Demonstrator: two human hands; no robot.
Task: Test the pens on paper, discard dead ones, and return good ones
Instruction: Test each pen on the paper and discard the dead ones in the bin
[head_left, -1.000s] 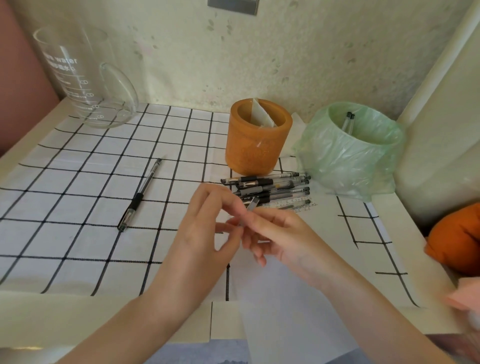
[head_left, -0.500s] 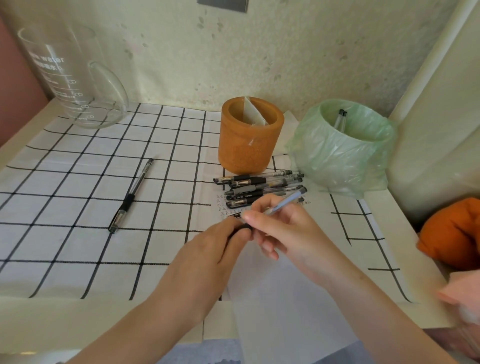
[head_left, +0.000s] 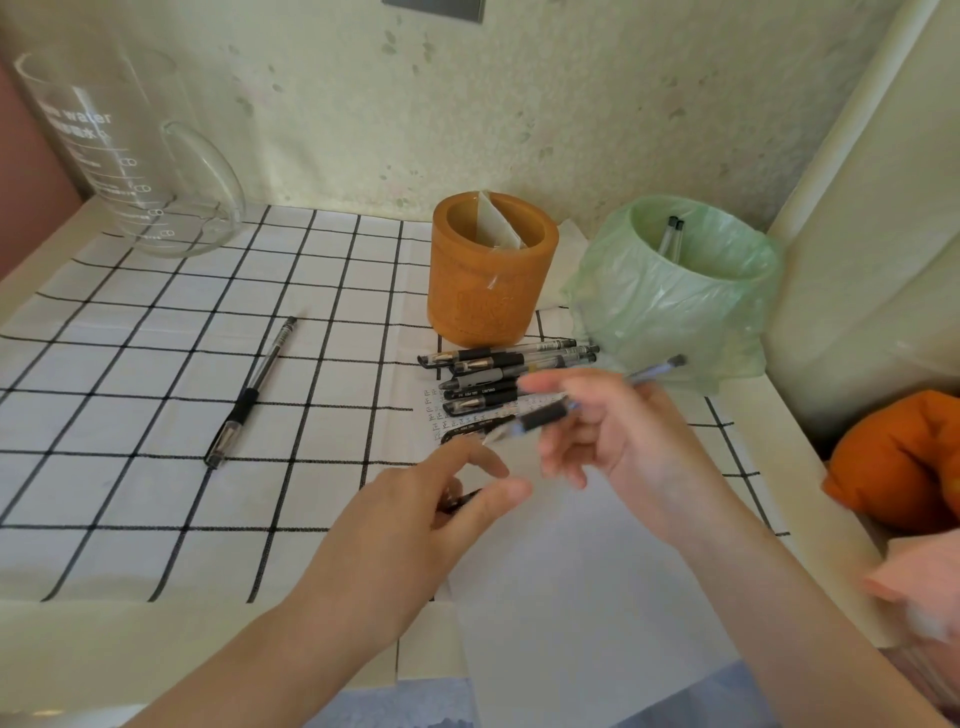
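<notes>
Pen (head_left: 543, 418) sits pinched between the right hand (head_left: 639, 441) thumb and fingers, kinda blurry, tip over the paper (head_left: 582, 582). The left hand (head_left: 410, 525) fingertips nip a dark cap (head_left: 461, 502).

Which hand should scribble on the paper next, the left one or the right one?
The right hand, I think: it grips the pen, tip angled down just above the white paper. The left hand pinches only a small dark piece, perhaps the cap.
</notes>
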